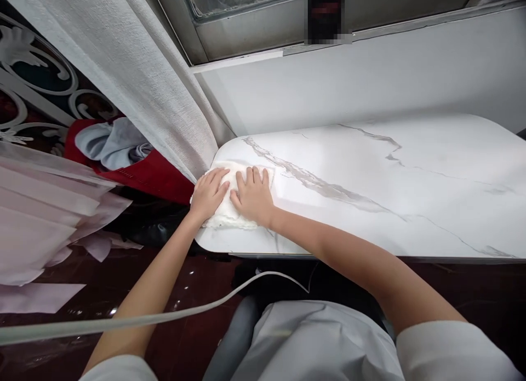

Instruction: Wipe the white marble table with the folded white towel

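A white fluffy cloth (230, 208) lies spread at the left end of a white marble-patterned table (341, 173). My left hand (209, 194) rests flat on the cloth's left part, close to the table's rounded edge. Just to its right, my right hand (253, 195) presses on the same cloth with its fingers spread. Neither hand grips the cloth; both lie on top of it, a small gap apart.
A pale curtain (135, 69) hangs against the table's left end. Beyond it are a red bag (164, 175) holding grey fabric and pink sheer fabric (45, 206). A white cable (164, 317) crosses in front of me. A window frame (250, 33) is behind.
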Action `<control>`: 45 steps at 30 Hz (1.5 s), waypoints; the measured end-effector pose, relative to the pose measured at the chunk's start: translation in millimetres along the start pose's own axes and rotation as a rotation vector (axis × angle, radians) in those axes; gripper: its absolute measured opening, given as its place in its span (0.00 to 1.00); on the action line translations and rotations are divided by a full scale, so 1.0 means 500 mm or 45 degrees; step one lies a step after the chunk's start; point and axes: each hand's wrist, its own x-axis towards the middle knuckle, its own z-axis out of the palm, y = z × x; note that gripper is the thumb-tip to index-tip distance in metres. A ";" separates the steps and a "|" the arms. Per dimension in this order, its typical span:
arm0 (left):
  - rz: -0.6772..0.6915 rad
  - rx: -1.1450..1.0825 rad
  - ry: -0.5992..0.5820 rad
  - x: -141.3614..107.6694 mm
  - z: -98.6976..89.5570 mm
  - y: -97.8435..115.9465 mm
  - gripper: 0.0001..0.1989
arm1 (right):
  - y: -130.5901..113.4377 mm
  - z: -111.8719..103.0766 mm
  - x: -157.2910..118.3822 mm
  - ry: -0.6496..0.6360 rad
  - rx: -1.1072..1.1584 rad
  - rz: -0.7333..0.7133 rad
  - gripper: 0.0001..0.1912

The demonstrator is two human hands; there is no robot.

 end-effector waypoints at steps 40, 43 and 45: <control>-0.099 -0.034 0.074 0.192 0.056 0.014 0.22 | 0.157 0.000 0.181 -0.170 0.054 -0.106 0.27; -0.074 -0.045 0.066 0.224 0.063 0.005 0.22 | 0.171 0.003 0.203 -0.163 0.054 -0.100 0.26; -0.073 -0.041 0.067 0.247 0.069 -0.001 0.22 | 0.181 0.005 0.220 -0.172 0.043 -0.088 0.26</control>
